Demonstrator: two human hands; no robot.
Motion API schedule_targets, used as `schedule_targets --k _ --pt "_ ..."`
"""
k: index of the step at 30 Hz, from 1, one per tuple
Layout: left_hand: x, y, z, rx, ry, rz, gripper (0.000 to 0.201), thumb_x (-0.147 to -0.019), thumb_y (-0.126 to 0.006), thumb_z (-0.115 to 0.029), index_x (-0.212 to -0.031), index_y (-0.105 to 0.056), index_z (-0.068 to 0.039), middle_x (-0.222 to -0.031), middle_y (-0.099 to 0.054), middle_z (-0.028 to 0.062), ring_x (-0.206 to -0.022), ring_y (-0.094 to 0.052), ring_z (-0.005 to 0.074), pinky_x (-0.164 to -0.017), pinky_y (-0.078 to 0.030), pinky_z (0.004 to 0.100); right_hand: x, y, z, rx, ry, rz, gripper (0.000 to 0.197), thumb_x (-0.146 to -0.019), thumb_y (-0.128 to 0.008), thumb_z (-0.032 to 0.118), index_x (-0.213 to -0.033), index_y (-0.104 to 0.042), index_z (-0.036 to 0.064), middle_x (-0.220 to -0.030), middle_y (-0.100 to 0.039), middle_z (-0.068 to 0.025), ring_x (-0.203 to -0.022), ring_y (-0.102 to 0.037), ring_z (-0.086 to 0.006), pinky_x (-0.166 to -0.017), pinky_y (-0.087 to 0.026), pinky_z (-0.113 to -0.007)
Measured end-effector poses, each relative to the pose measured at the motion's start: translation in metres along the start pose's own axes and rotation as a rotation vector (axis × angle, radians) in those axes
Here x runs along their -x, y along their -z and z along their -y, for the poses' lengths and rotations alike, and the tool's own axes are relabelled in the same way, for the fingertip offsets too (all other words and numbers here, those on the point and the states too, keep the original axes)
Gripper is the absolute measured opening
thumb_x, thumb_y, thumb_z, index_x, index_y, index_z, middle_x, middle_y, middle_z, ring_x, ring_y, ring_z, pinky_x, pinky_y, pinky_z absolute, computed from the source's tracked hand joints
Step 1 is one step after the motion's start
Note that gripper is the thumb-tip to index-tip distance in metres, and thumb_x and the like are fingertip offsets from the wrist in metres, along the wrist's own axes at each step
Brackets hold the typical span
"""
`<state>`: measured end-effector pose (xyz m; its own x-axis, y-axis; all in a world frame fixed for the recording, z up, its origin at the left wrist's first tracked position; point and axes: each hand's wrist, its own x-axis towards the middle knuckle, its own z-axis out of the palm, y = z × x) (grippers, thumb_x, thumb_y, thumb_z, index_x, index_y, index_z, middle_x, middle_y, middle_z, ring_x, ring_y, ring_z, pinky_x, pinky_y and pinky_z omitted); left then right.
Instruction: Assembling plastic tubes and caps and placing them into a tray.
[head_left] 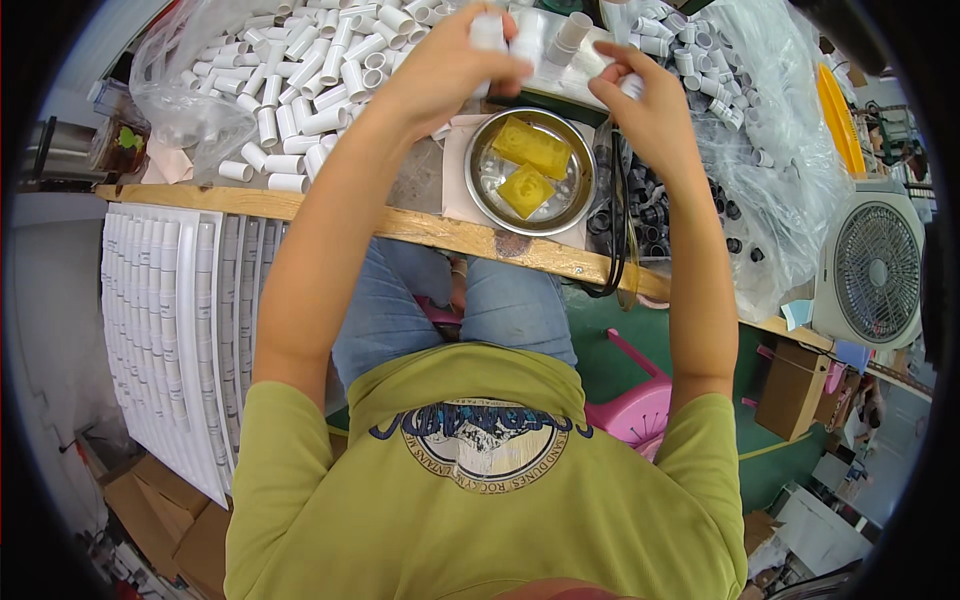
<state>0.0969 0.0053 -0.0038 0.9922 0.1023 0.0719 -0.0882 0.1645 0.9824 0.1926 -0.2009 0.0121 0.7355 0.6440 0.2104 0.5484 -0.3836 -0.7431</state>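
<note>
My left hand (pixel 450 65) is at the far side of the bench, its fingers closed round a short white plastic tube (pixel 488 34), smeared by motion. Beside it, another blurred white tube (pixel 528 40) shows; I cannot tell whether that hand holds it too. To the right, a grey-and-white cylinder (pixel 570 38) stands upright on a metal-topped block (pixel 572 82). My right hand (pixel 650 105) is just right of this block, thumb and fingers pinching a small white plastic piece (pixel 631 86), mostly hidden.
A steel bowl (pixel 472 190) holds two yellow sponge blocks (pixel 530 147). White tubes (pixel 325 65) pile up at left; grey-white caps (pixel 715 85) and small black parts (pixel 652 225) lie at right. Black cables (pixel 618 220) hang over the wooden edge (pixel 430 225). A fan (pixel 877 270) stands far right.
</note>
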Motion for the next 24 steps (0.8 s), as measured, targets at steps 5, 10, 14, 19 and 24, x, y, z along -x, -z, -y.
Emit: schedule_targets --k 5,10,14,19,24 --pt "0.076 -0.033 -0.01 0.472 0.332 0.356 0.041 -0.066 -0.075 -0.002 -0.098 -0.05 -0.008 -0.104 -0.061 0.0096 -0.089 -0.062 0.0179 -0.074 -0.053 0.0314 0.069 -0.009 0.051 -0.771 -0.123 0.386 0.028 -0.086 -0.065 0.015 -0.109 -0.062 -0.0005 -0.073 -0.061 -0.0005 -0.06 -0.054 -0.0045 -0.053 -0.044 -0.02" --pt "0.106 -0.053 -0.012 0.105 0.225 0.175 0.034 -0.068 -0.074 -0.001 -0.091 -0.049 -0.007 -0.09 -0.057 0.0001 -0.079 -0.057 0.0134 -0.068 -0.048 0.0303 0.097 -0.029 0.046 -0.551 -0.064 0.204 0.021 -0.087 -0.064 0.017 -0.1 -0.061 -0.0001 -0.075 -0.058 0.0 -0.055 -0.049 -0.0023 -0.048 -0.038 -0.017" --pt "0.118 -0.076 -0.014 -0.933 -0.449 -0.134 0.029 -0.073 -0.073 -0.002 -0.09 -0.049 -0.006 -0.086 -0.057 0.0005 -0.074 -0.057 0.0132 -0.063 -0.046 0.0327 0.109 -0.027 0.057 -0.571 -0.139 0.023 0.015 -0.085 -0.066 0.012 -0.092 -0.061 -0.0003 -0.077 -0.065 -0.0032 -0.065 -0.056 -0.0052 -0.056 -0.043 -0.021" --pt "0.146 -0.066 -0.035 0.701 0.452 0.414 0.025 -0.075 -0.071 -0.005 -0.089 -0.05 -0.005 -0.085 -0.053 0.0035 -0.079 -0.052 0.0095 -0.065 -0.042 0.0261 0.116 0.0 0.073 -0.49 0.655 0.224 0.02 -0.075 -0.074 0.015 -0.089 -0.065 0.0026 -0.08 -0.063 -0.0087 -0.066 -0.06 -0.02 -0.055 -0.044 -0.026" --pt "0.17 -0.066 -0.036 0.208 0.148 0.327 0.024 -0.074 -0.068 -0.002 -0.09 -0.051 -0.003 -0.088 -0.055 0.0049 -0.082 -0.055 0.0166 -0.069 -0.043 0.0296 0.133 -0.004 0.09 -0.305 0.608 0.246 0.019 -0.078 -0.073 0.014 -0.091 -0.063 0.003 -0.075 -0.062 -0.0054 -0.058 -0.056 -0.0159 -0.053 -0.043 -0.025"
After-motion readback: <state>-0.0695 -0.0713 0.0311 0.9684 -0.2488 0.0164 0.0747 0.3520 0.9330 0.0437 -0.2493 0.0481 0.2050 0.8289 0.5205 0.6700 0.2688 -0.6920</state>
